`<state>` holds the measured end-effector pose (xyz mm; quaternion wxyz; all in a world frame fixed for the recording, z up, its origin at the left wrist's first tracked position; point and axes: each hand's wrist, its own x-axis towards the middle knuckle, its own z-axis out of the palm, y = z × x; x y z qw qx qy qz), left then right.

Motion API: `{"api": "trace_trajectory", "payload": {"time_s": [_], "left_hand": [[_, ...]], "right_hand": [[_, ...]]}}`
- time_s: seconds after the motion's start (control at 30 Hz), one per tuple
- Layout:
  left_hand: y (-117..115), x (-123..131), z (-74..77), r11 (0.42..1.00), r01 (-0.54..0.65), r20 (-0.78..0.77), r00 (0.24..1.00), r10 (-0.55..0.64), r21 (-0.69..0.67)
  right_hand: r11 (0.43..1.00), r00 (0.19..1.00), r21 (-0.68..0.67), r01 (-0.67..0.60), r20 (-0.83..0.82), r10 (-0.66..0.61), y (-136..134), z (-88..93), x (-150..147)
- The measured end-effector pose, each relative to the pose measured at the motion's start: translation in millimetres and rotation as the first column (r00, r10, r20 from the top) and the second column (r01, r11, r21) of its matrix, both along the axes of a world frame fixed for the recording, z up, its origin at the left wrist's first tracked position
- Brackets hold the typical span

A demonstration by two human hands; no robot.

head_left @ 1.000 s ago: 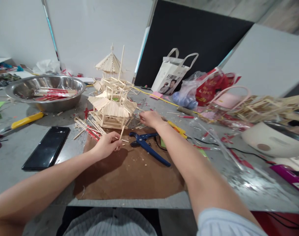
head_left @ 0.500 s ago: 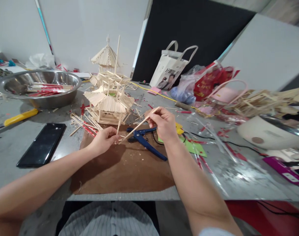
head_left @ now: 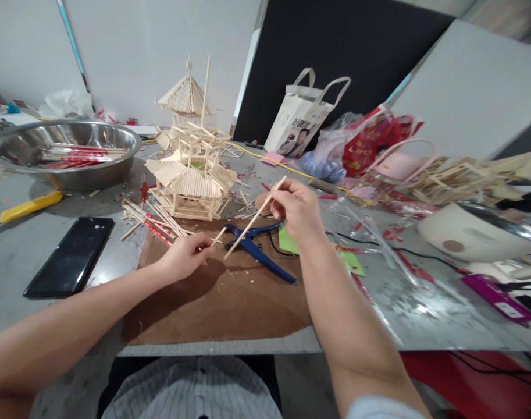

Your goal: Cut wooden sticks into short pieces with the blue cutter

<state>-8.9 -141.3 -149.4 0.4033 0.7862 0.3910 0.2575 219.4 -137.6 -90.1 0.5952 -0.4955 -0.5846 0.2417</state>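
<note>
My left hand [head_left: 190, 255] pinches a short wooden stick [head_left: 218, 236] that tilts up to the right over the brown board. In my right hand [head_left: 293, 206] is a longer wooden stick [head_left: 252, 221], probably a chopstick, slanting down to the left; its lower end is apart from the short one. Beneath and behind the long stick lies a blue-handled cutter [head_left: 265, 262]. Just beyond my hands stands a pagoda-like model [head_left: 193, 183] built of thin sticks. Loose sticks [head_left: 154, 218], some in red-printed wrappers, lie beside my left hand.
A black phone [head_left: 68, 256], a yellow-handled knife [head_left: 29, 206] and a steel basin [head_left: 64, 169] with wrapped chopsticks are at left. On the right are a white pot [head_left: 457, 230], a purple power strip [head_left: 496, 297], bags and wrappers. The brown board [head_left: 213, 314] lies before me.
My right hand has lifted a little and moved right, drawing the long stick away from the short one. The short stick has tilted from nearly upright toward the right.
</note>
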Motion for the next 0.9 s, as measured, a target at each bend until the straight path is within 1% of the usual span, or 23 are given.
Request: {"api": "trace_trajectory", "payload": {"time_s": [0.03,0.07,0.1,0.13,0.17,0.2,0.23,0.3,0.37,0.53,0.63,0.7,0.77,0.83,0.87,0.9], "left_hand": [[1,0,-0.6,1.000,-0.019,-0.010,1.000,0.019,0.004],[2,-1,-1.5,0.999,-0.032,-0.018,0.999,0.032,0.005],[2,-1,-2.5,0.999,-0.038,-0.022,0.999,0.038,0.001],[3,-1,-3.8,0.999,-0.039,-0.019,0.999,0.039,-0.007],[4,-1,-5.2,0.999,-0.036,-0.015,0.999,0.036,-0.017],[5,-1,-6.6,0.999,-0.030,-0.012,0.999,0.030,-0.025],[5,0,-7.9,0.999,-0.022,-0.010,1.000,0.022,-0.031],[6,0,-9.9,0.999,-0.010,-0.008,1.000,0.010,-0.041],[5,0,-10.4,0.998,0.001,0.001,1.000,-0.001,-0.057],[5,0,-8.2,0.993,0.010,0.047,0.999,-0.004,-0.119],[5,0,-8.5,0.991,0.007,0.074,0.997,0.003,-0.132],[5,0,-9.4,0.991,0.003,0.089,0.996,0.008,-0.130],[5,0,-9.5,0.990,0.004,0.110,0.994,0.011,-0.140],[5,1,-8.1,0.985,0.006,0.143,0.990,0.019,-0.172],[5,1,-6.9,0.981,0.006,0.161,0.987,0.025,-0.192],[5,1,-5.4,0.978,0.004,0.177,0.984,0.034,-0.210]], "right_hand": [[0.998,0.996,-0.010,0.058,0.065,-0.057,6,2.3,6],[0.992,0.978,-0.015,0.129,0.169,-0.125,13,3.8,12],[0.981,0.935,-0.024,0.190,0.310,-0.174,20,4.2,17],[0.970,0.868,-0.037,0.239,0.455,-0.197,28,3.7,20],[0.958,0.783,-0.065,0.279,0.593,-0.188,36,2.0,22],[0.943,0.684,-0.110,0.315,0.715,-0.145,44,-0.5,21],[0.926,0.581,-0.167,0.339,0.811,-0.066,51,-3.8,19],[0.882,0.375,-0.281,0.378,0.918,0.131,63,-11.3,13],[0.871,0.290,-0.310,0.381,0.935,0.206,72,-18.4,7],[0.878,0.169,-0.275,0.392,0.960,0.225,87,-32.9,3],[0.892,0.109,-0.268,0.364,0.964,0.245,94,-41.5,5],[0.906,0.082,-0.258,0.335,0.966,0.245,96,-45.1,5],[0.924,0.072,-0.236,0.301,0.972,0.225,96,-44.8,6],[0.942,0.068,-0.201,0.269,0.979,0.190,93,-39.9,8],[0.951,0.078,-0.170,0.260,0.985,0.155,90,-36.2,9],[0.959,0.117,-0.122,0.255,0.989,0.095,87,-31.9,11]]}}
